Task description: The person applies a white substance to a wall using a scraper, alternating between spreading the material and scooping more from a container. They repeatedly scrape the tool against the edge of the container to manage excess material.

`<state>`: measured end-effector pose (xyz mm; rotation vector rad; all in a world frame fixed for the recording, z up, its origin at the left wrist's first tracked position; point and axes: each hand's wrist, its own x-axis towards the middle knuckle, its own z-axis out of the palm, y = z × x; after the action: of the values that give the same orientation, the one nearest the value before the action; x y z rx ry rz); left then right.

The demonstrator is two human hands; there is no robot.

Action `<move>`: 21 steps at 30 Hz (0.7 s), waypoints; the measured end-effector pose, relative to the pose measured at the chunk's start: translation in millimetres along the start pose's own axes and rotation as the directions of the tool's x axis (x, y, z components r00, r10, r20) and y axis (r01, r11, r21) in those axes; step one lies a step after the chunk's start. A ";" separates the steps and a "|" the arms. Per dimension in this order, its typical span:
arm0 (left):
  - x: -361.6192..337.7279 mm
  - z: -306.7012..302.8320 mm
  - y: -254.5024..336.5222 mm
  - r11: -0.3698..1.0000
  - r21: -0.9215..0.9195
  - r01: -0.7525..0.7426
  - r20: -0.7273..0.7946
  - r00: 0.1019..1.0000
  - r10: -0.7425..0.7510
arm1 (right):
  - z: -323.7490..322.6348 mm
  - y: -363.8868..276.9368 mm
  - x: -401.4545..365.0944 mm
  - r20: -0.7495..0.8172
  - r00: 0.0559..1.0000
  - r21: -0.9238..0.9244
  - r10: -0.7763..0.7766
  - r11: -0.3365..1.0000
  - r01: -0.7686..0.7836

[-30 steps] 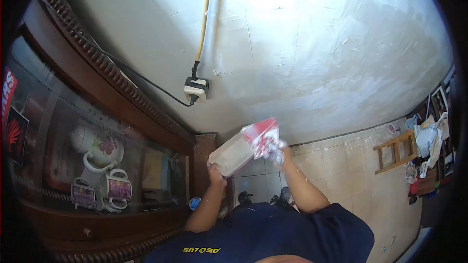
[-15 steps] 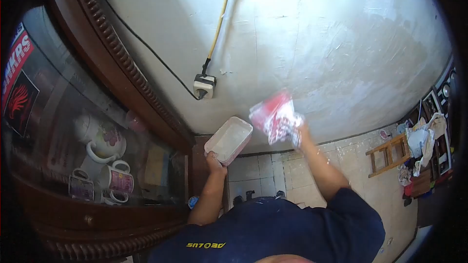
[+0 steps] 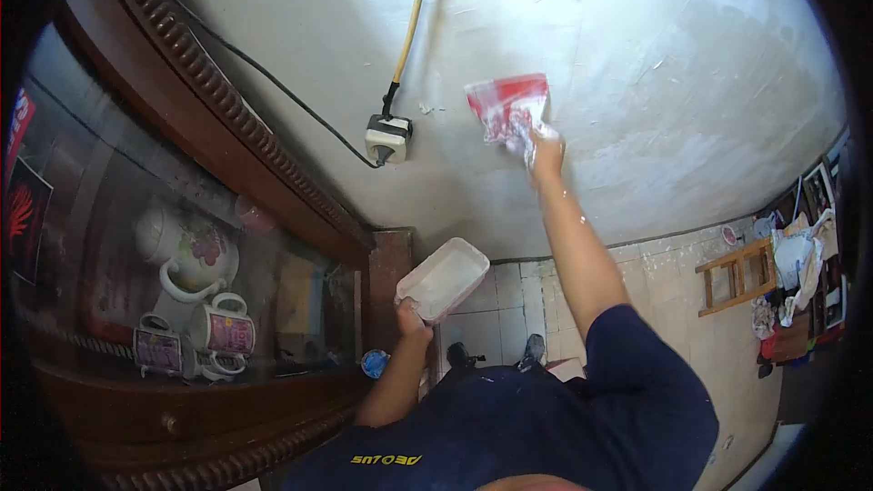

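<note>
While our left hand (image 3: 411, 316) stayed clenched on the near end of the white tray (image 3: 443, 278), our right hand (image 3: 544, 147) had travelled a long way; a second before, it had held the red-and-white scraper (image 3: 507, 100) at the tray's far edge, half a second before it had lifted clear beside it, and now the arm was stretched up and the hand and tray were well apart. Our right fingers were wrapped tight around the scraper's handle; its broad blade lay against the pale wall (image 3: 682, 82), as far as we could tell touching it, to the right of the socket (image 3: 386, 139) and the yellow cable (image 3: 411, 27) that ran up from it. The tray had dropped lower and tilted, open side towards us, in front of the tiled floor (image 3: 496, 318) and just beside the dark wooden cabinet (image 3: 227, 127), behind whose glass stood a jug (image 3: 186, 255) and mugs (image 3: 223, 332). We judged that the work had passed from the tray to the wall; the blade was smeared white, though how much it carried we could not tell. A wooden stool (image 3: 732, 277) stood far off on the right.
</note>
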<state>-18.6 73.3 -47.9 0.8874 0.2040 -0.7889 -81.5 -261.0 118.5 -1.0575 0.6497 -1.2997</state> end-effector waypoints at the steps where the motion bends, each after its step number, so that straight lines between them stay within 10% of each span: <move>1: -0.7 -2.7 -0.6 1.000 0.007 0.007 -0.018 1.000 -0.007 | -21.7 21.1 -13.8 -0.093 0.992 -0.391 0.091 0.913 -0.120; 2: 6.5 -14.5 -3.2 0.998 -0.019 -0.067 0.108 0.992 0.068 | -54.8 88.0 -18.8 -0.060 0.973 0.040 0.222 0.975 -0.220; 5: 4.9 -16.1 4.2 0.999 -0.013 -0.033 0.100 0.994 0.034 | -160.0 249.3 -43.1 -0.046 0.951 -0.081 0.305 0.948 -0.308; 8: 11.5 -17.5 4.9 0.993 -0.003 -0.116 0.145 0.983 0.115 | -97.8 103.9 -83.9 0.021 0.889 0.207 0.458 0.868 -0.452; 12: 9.0 -6.9 11.3 0.997 0.003 -0.071 0.136 0.988 0.070 | -43.0 -30.8 -8.3 0.073 0.994 0.258 0.079 0.961 -0.095; 13: 14.6 -11.1 10.0 0.999 -0.018 -0.049 0.132 0.990 0.051 | -24.2 -78.2 13.3 0.081 0.997 0.515 0.002 0.856 -0.044; 17: 13.2 -2.8 14.5 0.999 -0.049 -0.003 0.180 0.984 0.011 | 11.7 -194.7 77.8 0.161 0.939 0.253 -0.303 0.933 0.258; 21: 15.7 -1.9 8.0 0.998 0.057 -0.041 0.212 0.977 0.028 | -25.9 -138.0 97.9 -0.003 0.990 0.110 -0.144 0.983 0.144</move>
<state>-1.7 69.4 -51.5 0.8558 -0.0228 -0.8542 -145.8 -353.1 247.5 -1.0320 0.4987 -1.4410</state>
